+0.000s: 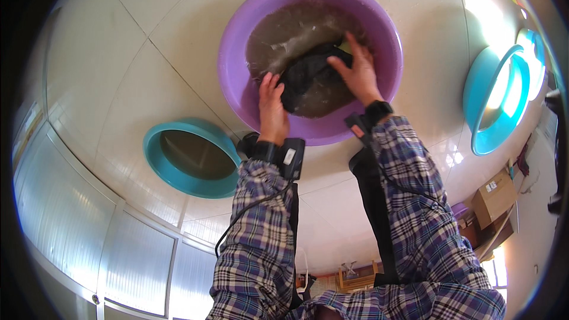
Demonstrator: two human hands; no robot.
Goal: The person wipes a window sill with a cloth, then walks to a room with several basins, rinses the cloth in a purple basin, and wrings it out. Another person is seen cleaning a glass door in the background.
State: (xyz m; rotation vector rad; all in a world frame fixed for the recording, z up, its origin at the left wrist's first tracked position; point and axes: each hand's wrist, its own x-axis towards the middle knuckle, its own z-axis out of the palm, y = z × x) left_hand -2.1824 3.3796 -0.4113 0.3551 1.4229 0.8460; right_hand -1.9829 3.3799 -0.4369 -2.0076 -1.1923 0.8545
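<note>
A wet black cloth point(311, 74) lies bunched in murky grey-brown water inside a large purple basin point(234, 77). My left hand point(273, 109) is at the cloth's left edge, over the basin's near-left side, its fingers stretched out. My right hand point(359, 72) is at the cloth's right end, with thumb and fingers spread apart; the thumb tip meets the cloth. A small yellow-green patch point(345, 46) shows beside the right fingers; I cannot tell what it is. Part of the cloth is under water.
To the left on the tiled floor stands a teal basin point(155, 169) holding murky water. Another turquoise basin point(477, 92) stands at the right, with a further blue one point(536, 53) behind it. A cardboard box point(495, 198) sits at the lower right. Translucent panelled doors point(139, 255) line the lower left.
</note>
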